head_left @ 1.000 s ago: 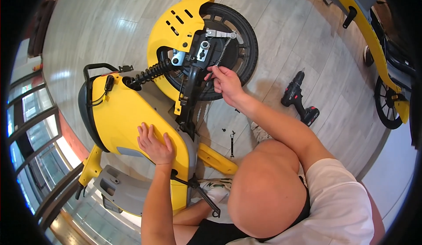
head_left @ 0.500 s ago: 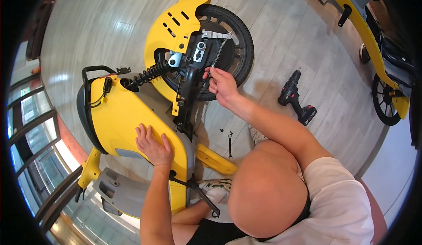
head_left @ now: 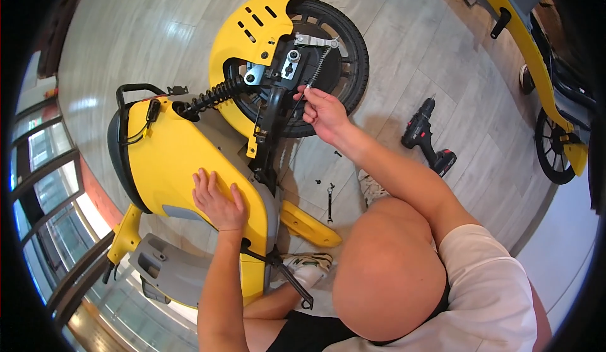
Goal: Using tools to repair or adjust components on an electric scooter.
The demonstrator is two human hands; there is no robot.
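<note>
A yellow electric scooter (head_left: 170, 156) lies on its side on the floor in front of me. My left hand (head_left: 218, 202) rests on its yellow body panel, fingers spread. My right hand (head_left: 322, 112) pinches the end of a thin brake cable beside the rear wheel (head_left: 356, 68). From those fingertips a spring (head_left: 320, 65) runs up along the cable to a silver brake lever arm (head_left: 315, 41) on the hub. Left of the hand are the black swingarm (head_left: 273, 125) and a coiled shock absorber (head_left: 218, 96). The yellow rear fender (head_left: 243, 30) covers part of the tire.
A black cordless drill (head_left: 421, 128) lies on the floor to the right. Near my knee are a small wrench (head_left: 329, 203) and a few dark screws (head_left: 318, 181). Another yellow scooter (head_left: 527, 49) stands at the far right. A yellow panel (head_left: 309, 224) lies by my shoe (head_left: 309, 265).
The view has shifted slightly, and the rear wheel sits a little higher in it. My right hand keeps its pinch on the cable; my left hand stays on the panel.
</note>
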